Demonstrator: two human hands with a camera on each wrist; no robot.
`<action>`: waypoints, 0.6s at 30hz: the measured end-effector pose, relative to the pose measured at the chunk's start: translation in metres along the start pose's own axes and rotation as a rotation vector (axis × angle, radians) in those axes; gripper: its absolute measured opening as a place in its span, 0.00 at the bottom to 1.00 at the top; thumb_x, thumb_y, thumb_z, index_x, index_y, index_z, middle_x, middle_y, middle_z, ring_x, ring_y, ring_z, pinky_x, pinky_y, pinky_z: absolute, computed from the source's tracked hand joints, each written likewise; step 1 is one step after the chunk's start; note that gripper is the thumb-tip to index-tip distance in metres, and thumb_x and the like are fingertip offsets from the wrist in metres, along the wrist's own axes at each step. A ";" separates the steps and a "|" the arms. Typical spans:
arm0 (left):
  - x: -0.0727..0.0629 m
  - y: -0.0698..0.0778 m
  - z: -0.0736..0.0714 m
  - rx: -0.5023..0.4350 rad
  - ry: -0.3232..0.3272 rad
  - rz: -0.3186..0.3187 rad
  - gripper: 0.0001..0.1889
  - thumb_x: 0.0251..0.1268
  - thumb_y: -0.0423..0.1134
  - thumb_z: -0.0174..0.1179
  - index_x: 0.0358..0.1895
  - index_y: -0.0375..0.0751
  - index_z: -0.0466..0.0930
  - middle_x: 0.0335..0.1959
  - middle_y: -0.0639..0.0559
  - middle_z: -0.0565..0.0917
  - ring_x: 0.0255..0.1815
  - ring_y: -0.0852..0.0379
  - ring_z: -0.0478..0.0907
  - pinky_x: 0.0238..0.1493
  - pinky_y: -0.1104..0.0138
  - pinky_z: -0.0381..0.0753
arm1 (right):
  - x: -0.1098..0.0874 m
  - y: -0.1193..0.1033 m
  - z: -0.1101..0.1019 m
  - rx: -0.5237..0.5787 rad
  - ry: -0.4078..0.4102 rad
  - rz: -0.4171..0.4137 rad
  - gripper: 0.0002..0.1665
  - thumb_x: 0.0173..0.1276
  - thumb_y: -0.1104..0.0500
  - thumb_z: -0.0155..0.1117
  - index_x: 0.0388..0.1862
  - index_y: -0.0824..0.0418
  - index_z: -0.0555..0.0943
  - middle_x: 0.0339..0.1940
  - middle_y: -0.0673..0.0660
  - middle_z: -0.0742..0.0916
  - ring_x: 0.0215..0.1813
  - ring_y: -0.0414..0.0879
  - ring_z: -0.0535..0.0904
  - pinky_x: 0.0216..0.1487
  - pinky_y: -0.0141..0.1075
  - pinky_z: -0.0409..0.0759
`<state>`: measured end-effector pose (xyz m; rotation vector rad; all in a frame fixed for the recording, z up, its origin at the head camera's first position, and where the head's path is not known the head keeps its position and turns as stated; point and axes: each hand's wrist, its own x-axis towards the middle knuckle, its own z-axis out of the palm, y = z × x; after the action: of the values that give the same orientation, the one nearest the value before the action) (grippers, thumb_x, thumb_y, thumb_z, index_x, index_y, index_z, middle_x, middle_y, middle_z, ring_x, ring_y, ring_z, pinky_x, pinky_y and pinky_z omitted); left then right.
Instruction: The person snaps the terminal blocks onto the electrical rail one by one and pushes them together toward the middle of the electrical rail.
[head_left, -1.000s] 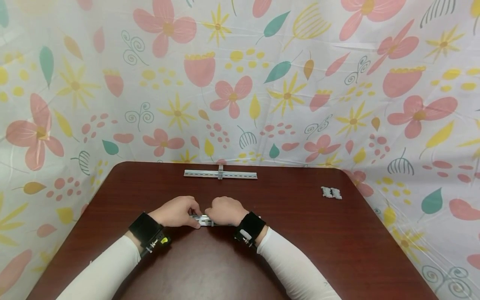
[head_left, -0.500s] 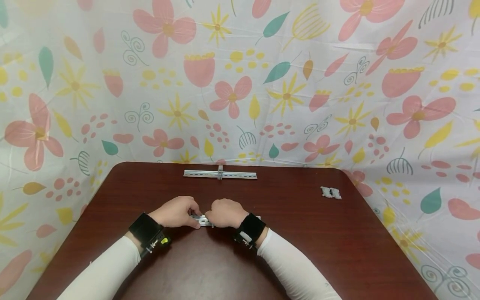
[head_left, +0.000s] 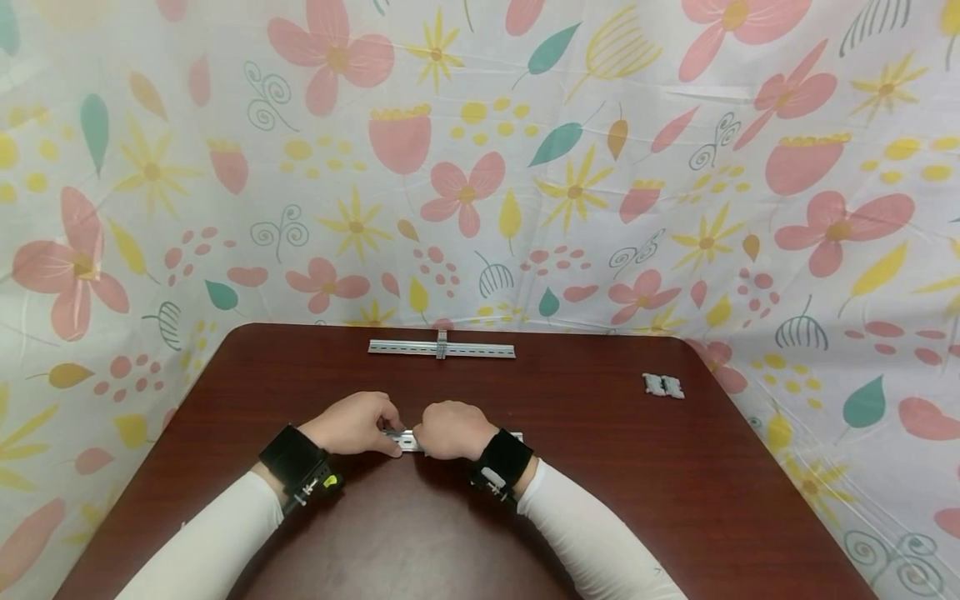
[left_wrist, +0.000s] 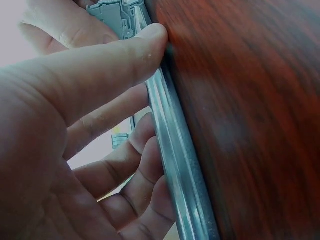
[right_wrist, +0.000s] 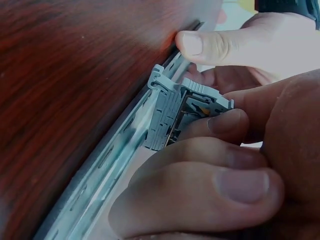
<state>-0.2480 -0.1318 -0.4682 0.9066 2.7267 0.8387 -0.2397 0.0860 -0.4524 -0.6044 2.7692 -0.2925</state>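
Observation:
A slotted metal DIN rail (head_left: 408,441) lies crosswise near the middle of the table, mostly covered by the hands in the head view. My left hand (head_left: 348,423) grips its left part, thumb along the near edge and fingers against the far side. In the right wrist view, a grey terminal block (right_wrist: 165,112) sits tilted across the rail, with one hooked foot at the rail's edge. My right hand (head_left: 453,429) holds this block with curled fingers; its thumb is hidden there. The block's grey housing (left_wrist: 111,19) also shows past my left thumb in the left wrist view.
At the table's back edge lies a second DIN rail (head_left: 480,350) with a grey block (head_left: 441,344) mounted near its middle. Two loose grey terminal blocks (head_left: 663,386) lie at the right. A flowered curtain (head_left: 480,167) hangs right behind the table (head_left: 585,475).
My right hand has dipped slightly toward me, and the rail's right end now shows beyond the right wrist. My left hand keeps its hold in the same place.

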 end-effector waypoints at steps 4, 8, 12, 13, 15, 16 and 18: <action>0.000 0.001 0.001 -0.004 -0.003 -0.007 0.11 0.56 0.43 0.87 0.38 0.50 0.95 0.38 0.59 0.85 0.36 0.63 0.77 0.39 0.65 0.81 | -0.001 0.000 0.000 -0.016 0.001 -0.007 0.32 0.87 0.49 0.56 0.15 0.49 0.77 0.16 0.47 0.74 0.19 0.44 0.70 0.21 0.39 0.67; 0.000 -0.001 0.002 -0.006 -0.005 -0.001 0.11 0.56 0.44 0.87 0.38 0.51 0.95 0.38 0.59 0.84 0.36 0.63 0.77 0.39 0.65 0.81 | -0.003 -0.002 0.000 -0.022 0.003 -0.011 0.32 0.87 0.50 0.57 0.15 0.49 0.77 0.16 0.47 0.73 0.19 0.44 0.69 0.21 0.39 0.66; 0.001 -0.005 0.002 -0.004 -0.001 0.009 0.11 0.56 0.44 0.87 0.38 0.52 0.95 0.39 0.60 0.84 0.36 0.63 0.77 0.39 0.65 0.81 | -0.005 -0.003 -0.001 -0.050 -0.005 -0.020 0.32 0.87 0.50 0.57 0.15 0.50 0.78 0.16 0.47 0.73 0.19 0.44 0.70 0.21 0.40 0.68; 0.001 -0.006 0.003 -0.004 -0.001 0.002 0.11 0.56 0.45 0.87 0.38 0.52 0.95 0.39 0.61 0.84 0.37 0.63 0.77 0.40 0.65 0.81 | -0.005 -0.003 -0.001 -0.059 -0.009 -0.024 0.32 0.87 0.50 0.57 0.15 0.50 0.78 0.16 0.47 0.73 0.20 0.44 0.70 0.21 0.41 0.69; 0.002 -0.008 0.003 -0.003 0.001 0.007 0.11 0.56 0.45 0.87 0.38 0.53 0.95 0.39 0.61 0.84 0.37 0.64 0.78 0.40 0.65 0.82 | -0.006 -0.004 -0.001 -0.072 -0.014 -0.032 0.31 0.86 0.51 0.57 0.15 0.50 0.80 0.17 0.47 0.74 0.20 0.44 0.70 0.20 0.41 0.71; 0.002 -0.008 0.003 -0.004 0.001 0.007 0.11 0.56 0.45 0.88 0.38 0.52 0.95 0.39 0.61 0.84 0.37 0.64 0.78 0.40 0.65 0.82 | -0.006 -0.004 -0.001 -0.077 -0.016 -0.037 0.31 0.86 0.51 0.57 0.15 0.50 0.80 0.17 0.47 0.74 0.20 0.44 0.71 0.20 0.41 0.71; 0.001 -0.008 0.003 -0.008 0.001 0.010 0.11 0.56 0.45 0.88 0.38 0.52 0.95 0.39 0.61 0.84 0.37 0.64 0.78 0.40 0.65 0.82 | -0.006 -0.004 0.000 -0.079 -0.018 -0.036 0.31 0.86 0.51 0.57 0.16 0.50 0.81 0.17 0.47 0.74 0.21 0.44 0.71 0.21 0.42 0.71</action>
<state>-0.2523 -0.1348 -0.4749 0.9184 2.7201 0.8523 -0.2332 0.0849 -0.4496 -0.6736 2.7660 -0.1846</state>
